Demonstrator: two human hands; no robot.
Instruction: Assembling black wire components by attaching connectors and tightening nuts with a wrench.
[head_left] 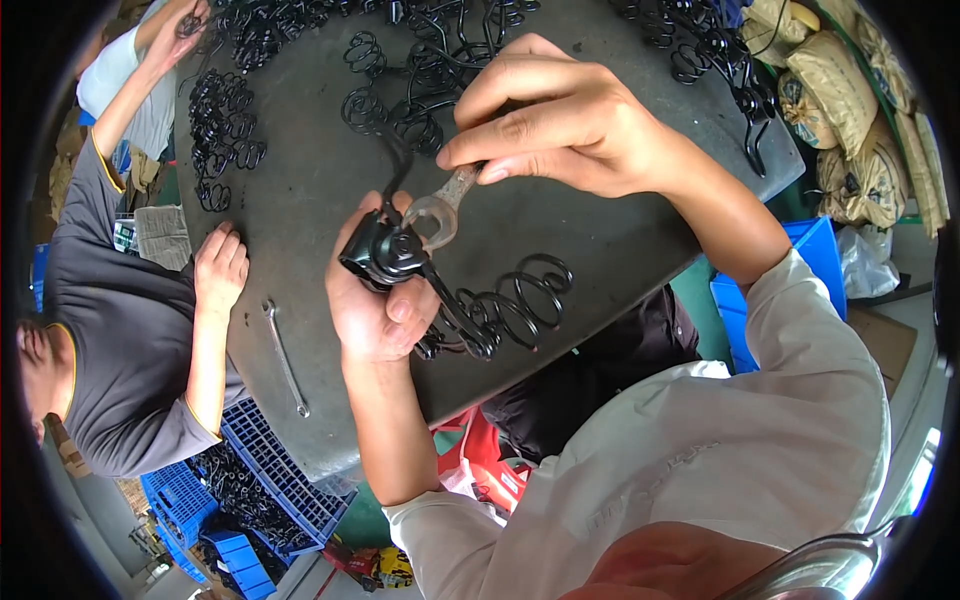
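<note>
pile of coils (225, 140): black pieces lie along the left edge of the bench (300, 210); you cannot tell from here whether they are finished or waiting.

co-worker's hand (220, 268): it rests at the bench's left edge, well apart from your piece.

loose wrench (285, 360): it lies toward the near left corner, in nobody's hand.

left hand (372, 318): your grip is clamped on the black coiled part (383, 252), holding it over the bench toward the near edge, with one set of coils out to the right.

bolt head (403, 243): it is already in place on the part's fitting; how tight it is, you cannot tell.

wrench (457, 192): its ring end is right at the bolt head; whether it is seated or just beside it is unclear.

heap (430, 75): more black coiled pieces lie toward the far edge, in no hand of yours.

right hand (570, 125): your fingers are pinched together on the wrench's upper end.

progress: the fitting looks assembled, so your work on this piece seems partway, with the bolt probably left to tighten.

right-hand cluster (735, 85): further black pieces lie near the right corner, their state unclear.
</note>
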